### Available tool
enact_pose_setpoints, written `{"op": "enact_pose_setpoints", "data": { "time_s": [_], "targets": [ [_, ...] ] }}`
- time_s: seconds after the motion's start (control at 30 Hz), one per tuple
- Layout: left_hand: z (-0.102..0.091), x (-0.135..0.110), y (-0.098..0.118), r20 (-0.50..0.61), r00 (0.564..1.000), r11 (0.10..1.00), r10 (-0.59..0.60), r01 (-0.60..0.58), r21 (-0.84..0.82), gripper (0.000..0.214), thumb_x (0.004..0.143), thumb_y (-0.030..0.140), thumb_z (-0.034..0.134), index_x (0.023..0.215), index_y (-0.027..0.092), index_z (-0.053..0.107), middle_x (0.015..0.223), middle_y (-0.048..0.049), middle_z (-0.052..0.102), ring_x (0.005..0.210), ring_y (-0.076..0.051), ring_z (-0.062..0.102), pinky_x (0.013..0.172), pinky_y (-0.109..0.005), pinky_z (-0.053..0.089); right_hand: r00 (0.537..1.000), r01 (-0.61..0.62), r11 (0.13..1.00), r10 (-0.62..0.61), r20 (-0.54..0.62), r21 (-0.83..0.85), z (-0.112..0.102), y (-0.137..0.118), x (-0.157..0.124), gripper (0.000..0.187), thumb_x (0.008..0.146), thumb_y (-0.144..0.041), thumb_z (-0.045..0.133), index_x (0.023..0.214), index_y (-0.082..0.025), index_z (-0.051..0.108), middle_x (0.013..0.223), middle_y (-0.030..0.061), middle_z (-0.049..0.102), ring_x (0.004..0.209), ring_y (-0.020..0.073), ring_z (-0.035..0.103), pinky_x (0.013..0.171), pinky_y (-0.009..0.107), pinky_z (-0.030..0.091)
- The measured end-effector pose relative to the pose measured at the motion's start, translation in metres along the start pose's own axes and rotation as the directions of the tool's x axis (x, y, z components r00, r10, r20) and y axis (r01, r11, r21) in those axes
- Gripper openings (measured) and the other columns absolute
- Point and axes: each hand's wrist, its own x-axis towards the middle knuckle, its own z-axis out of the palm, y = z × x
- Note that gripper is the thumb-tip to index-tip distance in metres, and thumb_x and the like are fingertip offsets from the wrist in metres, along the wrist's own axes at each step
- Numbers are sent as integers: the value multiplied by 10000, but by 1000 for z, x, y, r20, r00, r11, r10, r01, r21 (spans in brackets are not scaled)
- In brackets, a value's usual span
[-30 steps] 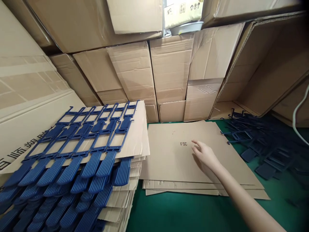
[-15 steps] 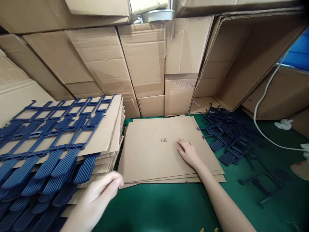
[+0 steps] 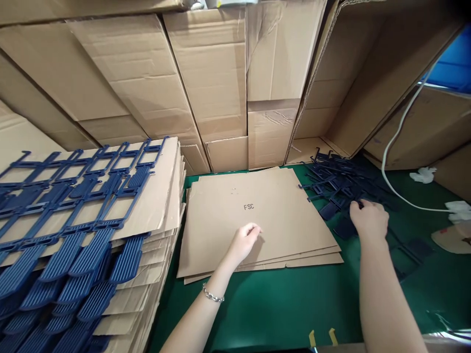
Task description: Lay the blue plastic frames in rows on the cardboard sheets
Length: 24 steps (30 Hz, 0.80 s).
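Note:
Flat cardboard sheets [image 3: 217, 225] lie in a low stack in front of me, the top one printed "FSC". Over this stack is my left hand [image 3: 244, 241], wearing a chain bracelet [image 3: 212, 294]; its fingers are pinched together and nothing shows in them. My right hand [image 3: 369, 219] is at the near side of a loose pile of navy plastic frames [image 3: 338, 179], with its fingers closed at one navy plastic frame, mostly hidden under the hand. To the left, more navy plastic frames [image 3: 86, 208] lie in an overlapping row on a tall stack of cardboard sheets [image 3: 167, 196].
Cardboard boxes [image 3: 209, 73] form a wall behind the green table [image 3: 268, 304]. An open carton [image 3: 342, 93] stands at the back right, and a white cable [image 3: 386, 162] hangs beside it. Yellow tape pieces [image 3: 312, 338] stick up at the front edge.
My right hand has left the cardboard and moved right to the navy frames. My left hand has moved right from beside the tall stack to over the low stack. The view has shifted slightly.

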Motion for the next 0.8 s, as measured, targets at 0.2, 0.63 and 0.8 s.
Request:
{"op": "enact_pose_setpoints", "data": {
  "time_s": [0.2, 0.63, 0.8],
  "targets": [
    [9, 0, -5, 89, 995, 992, -55, 64, -109, 232, 757, 379, 422, 707, 161, 486, 461, 77, 273, 383, -45, 185, 395, -194, 142, 966, -230, 970, 237, 105, -81, 9, 15, 2, 769, 639, -500, 527, 1276, -104, 358, 1253, 229, 294, 1064, 411, 362, 814, 487, 343],
    [-3, -11, -12, 205, 979, 776, 18, 115, -620, 323, 737, 371, 533, 1004, 189, 514, 845, -45, 550, 655, -110, 531, 531, -220, 408, 984, -23, 854, -72, 161, 519, -29, -95, -84, 553, 709, -359, 438, 1218, -142, 414, 1180, 128, 466, 1007, 252, 483, 857, 379, 387],
    [-1, -13, -14, 216, 974, 540, 60, 151, -828, 537, 702, 400, 577, 1192, 265, 402, 1161, -73, 494, 1015, -204, 488, 744, -312, 441, 524, 31, 645, -661, 537, 763, -28, -162, -168, 542, 736, -366, 481, 1257, -245, 394, 1298, 71, 367, 1193, 221, 331, 954, 391, 306]
  ]
}}
